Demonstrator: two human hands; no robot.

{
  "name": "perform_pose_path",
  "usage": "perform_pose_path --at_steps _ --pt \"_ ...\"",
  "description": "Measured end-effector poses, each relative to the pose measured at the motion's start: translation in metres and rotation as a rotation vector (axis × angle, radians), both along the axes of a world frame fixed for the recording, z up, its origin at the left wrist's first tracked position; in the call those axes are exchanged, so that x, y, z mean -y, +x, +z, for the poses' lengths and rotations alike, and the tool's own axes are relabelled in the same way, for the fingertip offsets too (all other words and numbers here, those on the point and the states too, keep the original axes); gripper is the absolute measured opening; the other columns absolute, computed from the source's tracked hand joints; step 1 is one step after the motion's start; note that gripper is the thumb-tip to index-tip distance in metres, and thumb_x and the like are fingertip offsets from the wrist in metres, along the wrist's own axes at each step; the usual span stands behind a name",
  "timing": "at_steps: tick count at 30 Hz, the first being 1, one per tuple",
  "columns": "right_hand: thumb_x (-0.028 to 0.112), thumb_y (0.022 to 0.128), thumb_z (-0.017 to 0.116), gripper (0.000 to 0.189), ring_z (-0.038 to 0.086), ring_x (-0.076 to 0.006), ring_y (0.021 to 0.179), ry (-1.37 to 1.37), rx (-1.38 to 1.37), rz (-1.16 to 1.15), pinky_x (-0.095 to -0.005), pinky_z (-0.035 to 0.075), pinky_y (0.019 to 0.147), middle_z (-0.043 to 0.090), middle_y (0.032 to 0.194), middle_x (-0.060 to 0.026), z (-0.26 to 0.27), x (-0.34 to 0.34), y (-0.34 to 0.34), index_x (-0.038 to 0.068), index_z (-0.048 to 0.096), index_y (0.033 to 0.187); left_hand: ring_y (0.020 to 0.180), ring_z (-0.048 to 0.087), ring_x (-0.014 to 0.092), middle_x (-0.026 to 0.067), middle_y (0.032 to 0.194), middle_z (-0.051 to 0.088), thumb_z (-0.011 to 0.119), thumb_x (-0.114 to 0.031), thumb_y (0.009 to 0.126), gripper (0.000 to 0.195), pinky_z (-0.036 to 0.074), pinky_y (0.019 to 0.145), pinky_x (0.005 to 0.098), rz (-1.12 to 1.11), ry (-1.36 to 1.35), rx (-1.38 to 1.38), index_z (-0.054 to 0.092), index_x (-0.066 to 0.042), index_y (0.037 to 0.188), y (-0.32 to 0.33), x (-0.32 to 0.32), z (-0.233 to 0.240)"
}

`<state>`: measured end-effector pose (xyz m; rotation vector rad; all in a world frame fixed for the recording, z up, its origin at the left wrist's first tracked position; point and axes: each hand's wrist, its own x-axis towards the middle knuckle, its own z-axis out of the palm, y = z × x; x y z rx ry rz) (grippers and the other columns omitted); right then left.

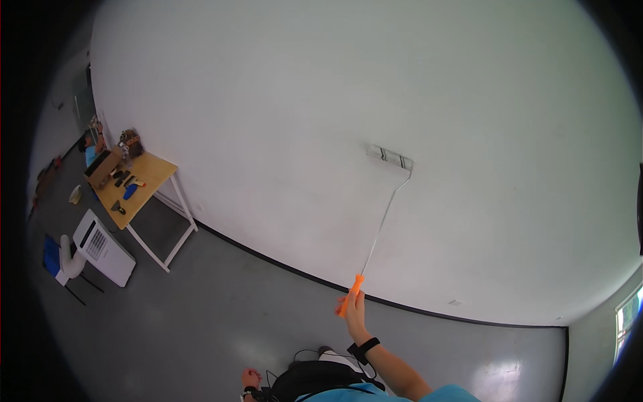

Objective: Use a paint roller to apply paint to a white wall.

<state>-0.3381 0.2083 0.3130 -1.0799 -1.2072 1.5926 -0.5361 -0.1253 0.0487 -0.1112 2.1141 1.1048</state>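
My right hand (356,316) grips the orange handle (357,284) of a paint roller. From the handle a long, thin metal rod (380,223) rises to the roller cover (392,157), which is pale with dark stripes. The cover lies against the white wall (281,140), tilted slightly down to the right. Low in the view, beside my body, my left hand (251,378) hangs with its fingers curled and nothing visible in it.
At left, a wooden-topped table (158,168) holds a cardboard box (103,168), a plastic bottle (125,155) and several hand tools. A white portable air conditioner (108,251) stands near a blue chair (51,254). Another person (90,151) is beyond the table. A window (628,316) is at right.
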Motion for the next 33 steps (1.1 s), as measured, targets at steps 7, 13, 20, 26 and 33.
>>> perform_pose_path --at_steps 7,13,20,26,33 --pt "0.03 0.098 0.033 0.028 0.053 -0.0156 0.052 -0.028 0.027 0.0 -0.0299 0.047 0.048 0.052 0.081 -0.0094 -0.004 0.025 0.0 0.006 0.035 0.11 0.056 0.06 0.018 0.012 0.069 0.06 0.037 -0.003 0.088 0.018 0.05 0.051 0.0322 -0.05 0.041 -0.03 0.053 0.0 0.083 -0.003 0.014 -0.025" --pt "0.029 0.096 0.039 0.025 0.05 -0.0131 0.045 -0.02 0.021 -0.065 -0.0275 0.043 0.042 0.051 0.073 -0.0066 -0.003 0.036 -0.001 0.006 0.037 0.104 0.055 0.06 0.018 0.0106 0.07 0.061 0.037 -0.004 0.088 0.017 0.048 0.048 0.0294 -0.086 0.083 0.004 0.054 -0.002 0.087 -0.006 0.011 -0.016" --pt "0.016 0.089 0.051 0.018 0.049 -0.0131 0.041 0.027 0.197 -0.203 -0.0275 0.041 0.038 0.05 0.063 -0.0057 0.005 0.044 -0.002 0.004 0.041 0.098 0.055 0.06 0.017 0.0108 0.07 0.061 0.037 -0.002 0.087 0.018 0.048 0.048 0.0295 -0.085 0.12 -0.037 0.055 -0.002 0.085 -0.007 0.025 -0.003" --pt "0.015 0.092 0.047 0.014 0.041 -0.0099 0.041 -0.033 0.199 -0.228 -0.0256 0.037 0.036 0.046 0.07 -0.0043 0.02 0.058 -0.002 0.004 0.042 0.1 0.056 0.06 0.02 0.0118 0.071 0.06 0.034 -0.003 0.088 0.021 0.05 0.05 0.033 -0.138 0.099 -0.064 0.055 -0.002 0.086 -0.01 0.043 -0.003" --pt "0.019 0.092 0.047 0.017 0.042 -0.0098 0.04 -0.095 0.236 -0.196 -0.0255 0.036 0.034 0.044 0.068 -0.0039 0.006 0.063 0.0 0.004 0.043 0.097 0.059 0.06 0.018 0.0103 0.073 0.062 0.036 -0.004 0.088 0.019 0.05 0.052 0.03 -0.099 0.055 0.004 0.055 -0.001 0.085 -0.02 0.059 0.004"
